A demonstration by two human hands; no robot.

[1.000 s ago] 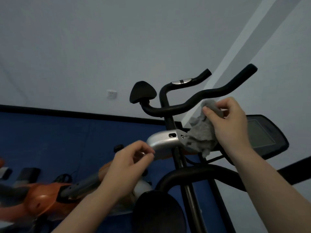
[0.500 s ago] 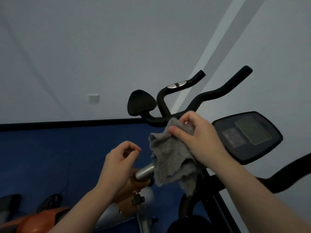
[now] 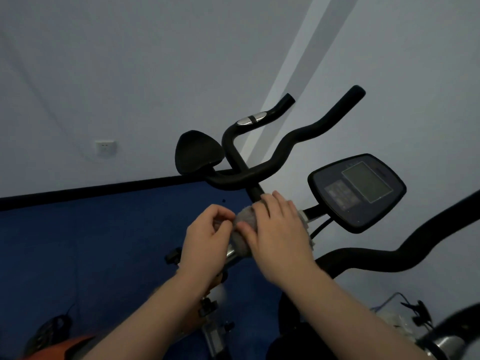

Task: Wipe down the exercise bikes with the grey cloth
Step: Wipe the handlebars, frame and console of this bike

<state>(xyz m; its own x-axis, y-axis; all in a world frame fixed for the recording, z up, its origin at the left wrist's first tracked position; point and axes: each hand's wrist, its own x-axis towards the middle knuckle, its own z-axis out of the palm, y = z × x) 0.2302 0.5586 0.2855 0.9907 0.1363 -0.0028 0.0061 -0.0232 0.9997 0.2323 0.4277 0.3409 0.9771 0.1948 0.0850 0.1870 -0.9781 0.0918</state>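
Since half a second ago, cloth [image 3: 243,231] wrapped round silver bar [image 3: 232,253]. Right hand [image 3: 279,233] clamped over it; left hand [image 3: 207,236] curled, pinching its edge. Handlebars [image 3: 285,152], console [image 3: 357,189] seemingly left to wipe.

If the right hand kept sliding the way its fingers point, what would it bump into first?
Probably the left hand. The right hand, pressing the grey cloth, points up-left toward it, though depth between them is unclear.

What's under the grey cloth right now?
The cloth is wrapped over a silver bar on the bike, pressed down by the right hand. Only a short silver stretch shows below the cloth; the rest is covered. The left hand sits beside it.
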